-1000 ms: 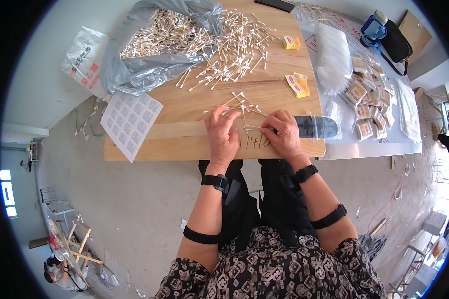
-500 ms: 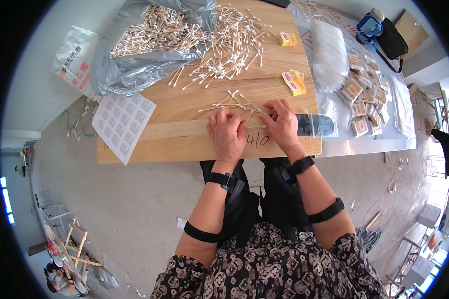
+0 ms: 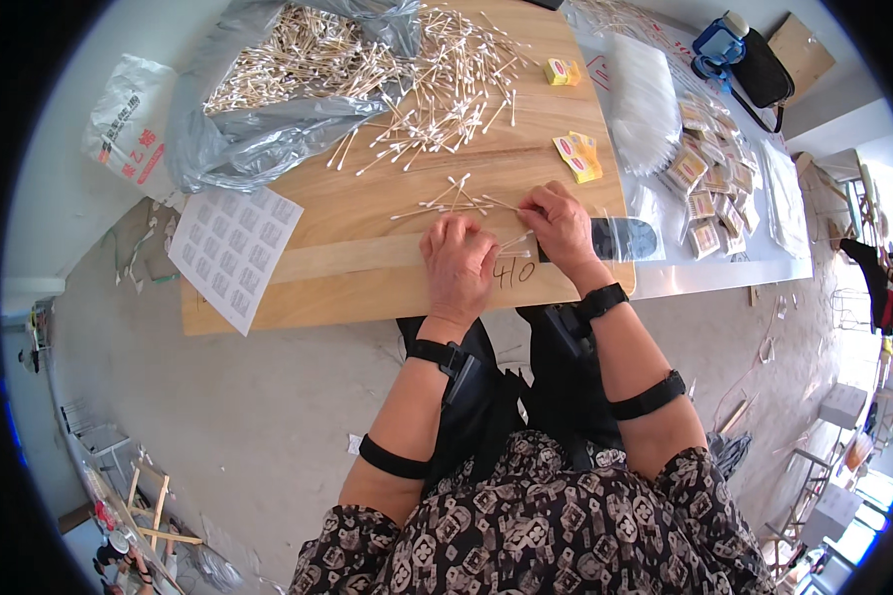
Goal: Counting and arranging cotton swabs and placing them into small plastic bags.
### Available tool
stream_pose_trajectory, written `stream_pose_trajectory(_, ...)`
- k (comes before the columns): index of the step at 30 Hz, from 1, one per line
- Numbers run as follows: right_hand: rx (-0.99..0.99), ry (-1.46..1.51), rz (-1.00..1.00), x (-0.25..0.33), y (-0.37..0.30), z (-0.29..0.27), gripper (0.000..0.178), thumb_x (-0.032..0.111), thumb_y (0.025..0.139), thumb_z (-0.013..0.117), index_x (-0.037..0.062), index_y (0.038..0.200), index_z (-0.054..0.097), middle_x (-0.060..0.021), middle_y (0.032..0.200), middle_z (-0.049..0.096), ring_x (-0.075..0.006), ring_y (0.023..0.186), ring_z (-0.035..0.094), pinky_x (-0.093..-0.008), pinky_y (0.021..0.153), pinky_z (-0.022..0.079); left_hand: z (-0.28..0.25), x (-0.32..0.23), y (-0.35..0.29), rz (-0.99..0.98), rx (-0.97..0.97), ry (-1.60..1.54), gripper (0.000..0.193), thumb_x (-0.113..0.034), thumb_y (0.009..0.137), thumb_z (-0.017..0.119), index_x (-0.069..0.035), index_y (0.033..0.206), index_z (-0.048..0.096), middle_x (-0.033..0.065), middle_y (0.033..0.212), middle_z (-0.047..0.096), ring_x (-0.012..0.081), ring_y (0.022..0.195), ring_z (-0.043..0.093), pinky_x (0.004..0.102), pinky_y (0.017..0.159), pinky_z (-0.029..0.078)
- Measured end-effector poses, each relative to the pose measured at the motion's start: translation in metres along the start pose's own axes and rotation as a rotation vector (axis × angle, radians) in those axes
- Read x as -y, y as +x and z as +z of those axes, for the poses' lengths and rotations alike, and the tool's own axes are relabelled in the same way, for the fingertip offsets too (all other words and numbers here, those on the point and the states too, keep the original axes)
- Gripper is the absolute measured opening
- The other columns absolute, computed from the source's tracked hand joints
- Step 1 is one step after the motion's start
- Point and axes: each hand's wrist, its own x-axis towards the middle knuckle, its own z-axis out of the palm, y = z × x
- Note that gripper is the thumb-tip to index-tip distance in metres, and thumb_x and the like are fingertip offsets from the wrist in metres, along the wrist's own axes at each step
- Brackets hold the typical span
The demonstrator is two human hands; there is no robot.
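Note:
Small loose cotton swabs (image 3: 452, 195) lie crossed on the wooden table just beyond my hands. My right hand (image 3: 566, 236) pinches the end of one cotton swab (image 3: 500, 204) between thumb and fingertips, and the swab points left toward the loose ones. Beside it, my left hand (image 3: 458, 268) is closed, fingers curled downward near the tabletop. A few cotton swabs (image 3: 512, 242) stick out to the right from its thumb side; how its fingers grip them is hidden. A large heap of cotton swabs (image 3: 456, 84) spills from a grey plastic bag (image 3: 258, 149) at the far left.
A printed label sheet (image 3: 233, 248) overhangs the table's left edge. Two yellow cards (image 3: 577, 157) (image 3: 563, 71) lie at the right. A dark strip (image 3: 625, 239) under clear plastic sits by my right hand. Beyond are clear bags (image 3: 643, 104) and packed swab packets (image 3: 709, 188).
My right hand has drawn slightly back from the left and now pinches a swab pointing left. My left hand stays nearly in place. The whole view has shifted a little.

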Motion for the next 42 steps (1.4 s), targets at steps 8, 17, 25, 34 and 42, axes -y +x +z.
stream_pose_trajectory(8, -0.027, 0.137, 0.067, 0.01, -0.018, -0.013, 0.009, 0.01, 0.075, 0.067, 0.0069, 0.084, 0.066, -0.01, 0.082, 0.057, -0.0295, 0.074, 0.061, -0.037, 0.065, 0.049, -0.008, -0.005, -0.006, 0.044, 0.061, -0.05, 0.034, -0.004, 0.073, 0.064, -0.004, 0.107, 0.059, 0.0108, 0.116, 0.055, 0.0342, 0.116, 0.047, 0.0477, 0.097, 0.036)
stream_pose_trajectory(17, 0.04, 0.076, -0.07, 0.008, -0.054, -0.008, 0.013, 0.011, 0.071, 0.07, 0.0072, 0.081, 0.064, -0.01, 0.087, 0.057, -0.0318, 0.077, 0.061, -0.0385, 0.068, 0.051, -0.014, -0.008, -0.006, -0.018, 0.114, -0.049, 0.038, -0.003, 0.067, 0.065, -0.007, 0.105, 0.061, 0.0103, 0.117, 0.055, 0.0341, 0.116, 0.047, 0.0467, 0.1, 0.036)
stream_pose_trajectory(25, 0.001, 0.044, -0.04, 0.01, -0.044, -0.008, 0.026, 0.014, 0.073, 0.069, 0.0088, 0.098, 0.067, -0.0103, 0.092, 0.06, -0.0312, 0.08, 0.063, -0.0389, 0.07, 0.051, -0.013, -0.009, -0.006, -0.029, 0.108, -0.011, 0.028, -0.009, 0.068, 0.072, -0.01, 0.096, 0.066, 0.0066, 0.111, 0.057, 0.0307, 0.113, 0.049, 0.0447, 0.096, 0.037)
stream_pose_trajectory(34, -0.103, -0.045, -0.115, 0.002, -0.009, 0.004, 0.013, 0.016, 0.076, 0.068, 0.0074, 0.086, 0.065, -0.0103, 0.088, 0.059, -0.0324, 0.083, 0.062, -0.0419, 0.069, 0.051, -0.007, -0.007, -0.006, 0.023, 0.116, -0.006, 0.022, -0.014, 0.073, 0.069, -0.012, 0.095, 0.066, 0.0071, 0.11, 0.058, 0.0307, 0.11, 0.051, 0.044, 0.094, 0.038)
stream_pose_trajectory(42, -0.128, -0.053, -0.088, -0.003, -0.02, 0.002, 0.008, 0.009, 0.075, 0.065, 0.0047, 0.076, 0.06, -0.0111, 0.086, 0.056, -0.0325, 0.082, 0.06, -0.0427, 0.068, 0.05, -0.008, -0.015, -0.002, -0.021, 0.121, 0.073, 0.037, -0.018, 0.075, 0.068, -0.007, 0.109, 0.061, 0.0106, 0.124, 0.055, 0.0318, 0.116, 0.049, 0.0448, 0.098, 0.036)
